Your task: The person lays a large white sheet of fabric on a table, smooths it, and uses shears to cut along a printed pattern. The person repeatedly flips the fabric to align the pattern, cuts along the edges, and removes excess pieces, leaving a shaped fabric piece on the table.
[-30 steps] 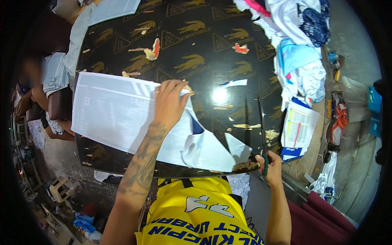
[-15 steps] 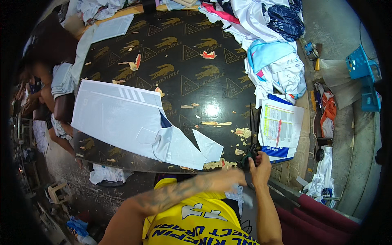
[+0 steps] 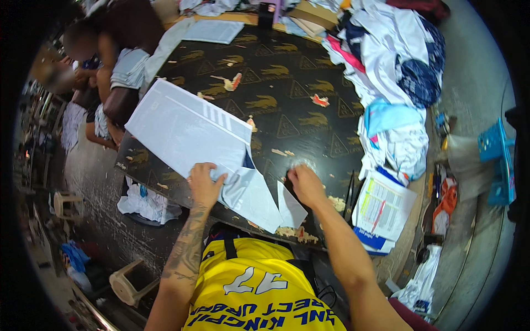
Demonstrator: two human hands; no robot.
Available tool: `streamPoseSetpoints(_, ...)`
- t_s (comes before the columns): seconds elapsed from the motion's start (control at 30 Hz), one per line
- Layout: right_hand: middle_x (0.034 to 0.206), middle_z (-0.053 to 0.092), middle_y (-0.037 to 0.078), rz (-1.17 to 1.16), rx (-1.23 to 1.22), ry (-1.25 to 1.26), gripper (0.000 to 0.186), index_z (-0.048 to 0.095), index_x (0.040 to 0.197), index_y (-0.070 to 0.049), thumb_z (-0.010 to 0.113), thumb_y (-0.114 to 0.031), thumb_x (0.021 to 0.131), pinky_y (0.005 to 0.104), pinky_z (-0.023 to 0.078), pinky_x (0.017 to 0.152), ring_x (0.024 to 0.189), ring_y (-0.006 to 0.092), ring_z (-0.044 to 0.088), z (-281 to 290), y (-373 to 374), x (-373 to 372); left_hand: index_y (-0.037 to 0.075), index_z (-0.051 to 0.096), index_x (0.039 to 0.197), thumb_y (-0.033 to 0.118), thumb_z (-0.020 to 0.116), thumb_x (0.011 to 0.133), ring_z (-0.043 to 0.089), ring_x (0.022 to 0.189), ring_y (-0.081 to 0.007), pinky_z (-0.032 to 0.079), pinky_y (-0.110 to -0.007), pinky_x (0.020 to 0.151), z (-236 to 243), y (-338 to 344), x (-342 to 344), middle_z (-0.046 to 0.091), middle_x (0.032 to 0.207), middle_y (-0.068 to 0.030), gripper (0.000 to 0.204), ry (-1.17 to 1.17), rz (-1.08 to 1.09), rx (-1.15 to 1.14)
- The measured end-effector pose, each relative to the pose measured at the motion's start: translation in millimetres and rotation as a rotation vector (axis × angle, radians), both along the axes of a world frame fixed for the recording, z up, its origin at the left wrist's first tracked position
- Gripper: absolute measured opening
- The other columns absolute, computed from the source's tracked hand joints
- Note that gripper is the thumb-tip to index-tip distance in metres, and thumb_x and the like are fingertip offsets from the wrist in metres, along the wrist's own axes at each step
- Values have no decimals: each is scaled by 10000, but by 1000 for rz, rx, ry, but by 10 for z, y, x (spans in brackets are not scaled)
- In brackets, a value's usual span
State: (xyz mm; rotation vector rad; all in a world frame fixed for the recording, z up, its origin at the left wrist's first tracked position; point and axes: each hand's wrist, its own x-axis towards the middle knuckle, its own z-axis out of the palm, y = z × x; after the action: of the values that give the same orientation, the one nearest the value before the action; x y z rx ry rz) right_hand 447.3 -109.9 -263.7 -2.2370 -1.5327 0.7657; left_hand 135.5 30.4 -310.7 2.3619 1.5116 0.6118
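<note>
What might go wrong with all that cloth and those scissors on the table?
The bunched fold in the white cloth, beside the left hand, might crease. The small white piece lies near the table's front edge, so an arm might brush it off. The scissors lie close to the right forearm, which could bump them.

A bright yellow fabric shirt (image 3: 248, 259) carries bold navy-blue lettering (image 3: 265, 315), white angular figures with dark outlines (image 3: 271, 282) and a narrow black band (image 3: 229, 248); dark patterned tattoos (image 3: 186, 251) run along the bare, sleeveless left forearm (image 3: 179, 270)
</note>
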Motion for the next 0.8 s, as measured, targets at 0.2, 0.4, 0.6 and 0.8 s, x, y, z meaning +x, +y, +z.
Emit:
streamPoseSetpoints(0.2,1216,717,230,393,-449,228,387,708,1326,-54,721,-294,1022,519,556,977,1149,422,691,677,-648,227,79,623,1146,173,711,1017,646,1012,-416,467,-508,925,392,-427,342,697,1022,-166,183,-244,-97,-352)
streamPoseSetpoints(0.4,1280,655,189,81,195,10,282,706,1163,-55,820,-129,917,475,503,994,1190,370,628,-106,-171,-280,79,615,1202,217,716,1022,713,990,-378,489,-491,906,707,-1085,725,748,1008,-151,249,-282,-438,-326)
streamPoseSetpoints(0.6,841,712,118,-200,276,302,127,672,1060,-25,760,-90,995,400,555,714,742,257,690,-65,-466,124,88,666,1344,238,726,1004,635,1190,-306,419,-488,1061,724,-976,509,677,1194,-101,377,-110,-441,-296)
streamPoseSetpoints(0.8,905,690,3,-494,462,546,81,665,1033,-25,743,-19,1012,239,493,714,799,65,622,619,-824,607,78,665,1384,203,720,980,525,1310,-306,381,-498,1148,628,-774,341,592,1327,-110,426,6,-611,-121)
